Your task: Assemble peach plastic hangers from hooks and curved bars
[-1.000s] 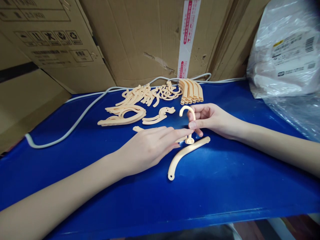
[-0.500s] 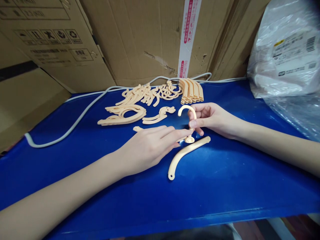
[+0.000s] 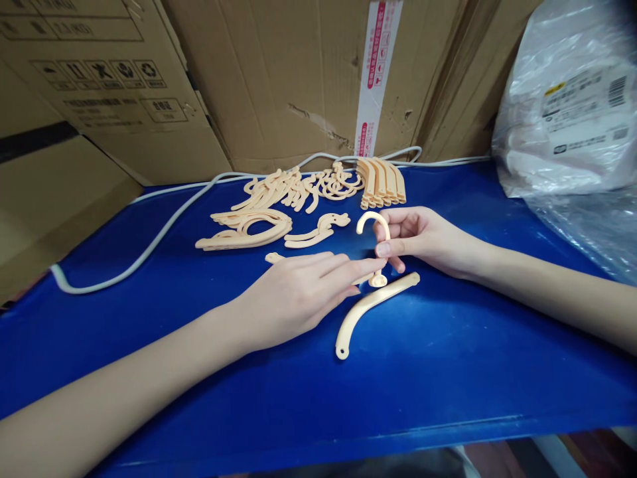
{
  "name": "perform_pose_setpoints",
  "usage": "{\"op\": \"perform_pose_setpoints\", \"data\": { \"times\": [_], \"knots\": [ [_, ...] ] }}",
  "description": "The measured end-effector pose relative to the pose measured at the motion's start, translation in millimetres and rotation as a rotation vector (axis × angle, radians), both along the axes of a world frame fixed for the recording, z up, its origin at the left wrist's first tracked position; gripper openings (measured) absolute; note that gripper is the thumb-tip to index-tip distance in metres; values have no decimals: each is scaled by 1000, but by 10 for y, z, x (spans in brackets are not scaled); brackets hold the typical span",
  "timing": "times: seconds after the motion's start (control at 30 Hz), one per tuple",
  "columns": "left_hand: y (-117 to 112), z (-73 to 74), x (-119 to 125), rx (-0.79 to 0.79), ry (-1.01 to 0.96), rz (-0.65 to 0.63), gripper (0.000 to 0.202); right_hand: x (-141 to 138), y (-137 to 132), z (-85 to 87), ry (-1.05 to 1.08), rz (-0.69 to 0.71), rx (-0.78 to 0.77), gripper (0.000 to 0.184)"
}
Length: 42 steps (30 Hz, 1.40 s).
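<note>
My right hand (image 3: 415, 239) pinches a cream plastic hanger hook (image 3: 374, 219) between thumb and fingers, its curve pointing up and to the left. The round base of the hook is low, by the fingertips of my left hand (image 3: 303, 292). That hand is closed over a cream hanger arm (image 3: 273, 257), whose middle it hides; one end sticks out beyond the knuckles and the other reaches the hook's base. Whether these two parts are joined I cannot tell. Just in front lies a second curved hanger arm (image 3: 371, 305), loose, with a hole at its near end.
Behind the hands on the blue tabletop (image 3: 308, 405) lie cream hanger parts: a pile of loose pieces (image 3: 271, 189), a stack of curved arms (image 3: 383, 182), and folded pieces (image 3: 239, 229). A white cable (image 3: 144, 255) runs along the left and back. Cardboard boxes (image 3: 279, 73) and a plastic-wrapped bag (image 3: 562, 119) stand behind.
Hardly anything differs. My left fingertips have edged slightly right against the hook's lower part, and my right hand keeps its pinch on the hook.
</note>
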<state>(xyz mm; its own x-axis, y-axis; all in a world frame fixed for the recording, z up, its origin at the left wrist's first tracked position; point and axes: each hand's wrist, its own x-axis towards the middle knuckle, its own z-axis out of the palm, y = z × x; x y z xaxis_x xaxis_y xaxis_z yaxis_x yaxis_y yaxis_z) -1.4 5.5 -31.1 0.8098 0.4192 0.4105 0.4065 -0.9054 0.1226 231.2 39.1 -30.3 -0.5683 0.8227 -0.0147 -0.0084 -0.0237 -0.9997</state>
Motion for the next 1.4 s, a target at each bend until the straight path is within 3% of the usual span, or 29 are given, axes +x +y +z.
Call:
{"op": "perform_pose_setpoints", "data": {
  "times": [1.4],
  "knots": [
    [35,-57,-27,46,30,-78,33,-11,-17,20,-34,97,18,20]
  ]
}}
